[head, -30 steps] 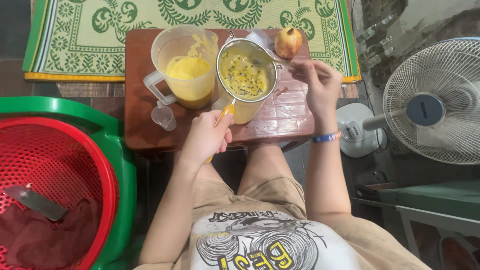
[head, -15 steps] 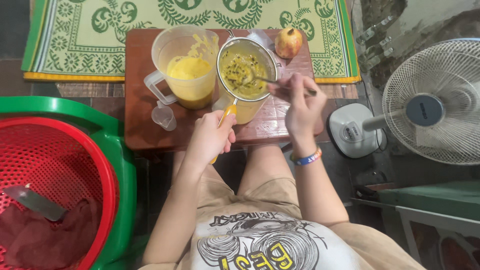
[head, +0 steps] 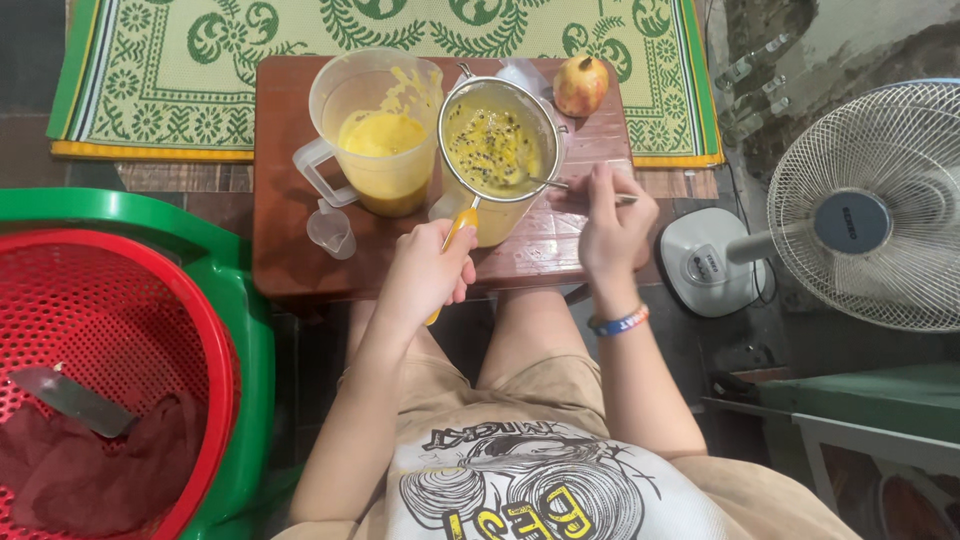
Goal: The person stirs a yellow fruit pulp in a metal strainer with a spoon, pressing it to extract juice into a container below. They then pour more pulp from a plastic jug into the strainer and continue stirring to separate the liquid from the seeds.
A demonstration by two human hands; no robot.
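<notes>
On a small wooden table (head: 290, 260) a metal strainer (head: 497, 140) holds yellow pulp with dark seeds and rests over a cup. My left hand (head: 425, 272) grips the strainer's yellow handle (head: 455, 232). A metal spoon (head: 560, 185) is in my right hand (head: 612, 228), its bowl dipped into the pulp at the strainer's right side. Left of the strainer stands a clear plastic jug (head: 375, 135) part filled with yellow juice. A small clear cup (head: 330, 230) sits below the jug's handle. A round reddish-yellow fruit (head: 581, 85) lies at the table's far right corner.
A green patterned mat (head: 200, 70) lies beyond the table. At my left is a red perforated basket (head: 110, 330) inside a green tub (head: 240, 340), holding dark peels and a knife (head: 70, 400). A white standing fan (head: 860, 210) is at my right, with a green surface (head: 880, 390) below it.
My right hand came in from beside the fruit to the strainer's right side and lowered the spoon into the pulp. My left hand stayed on the handle.
</notes>
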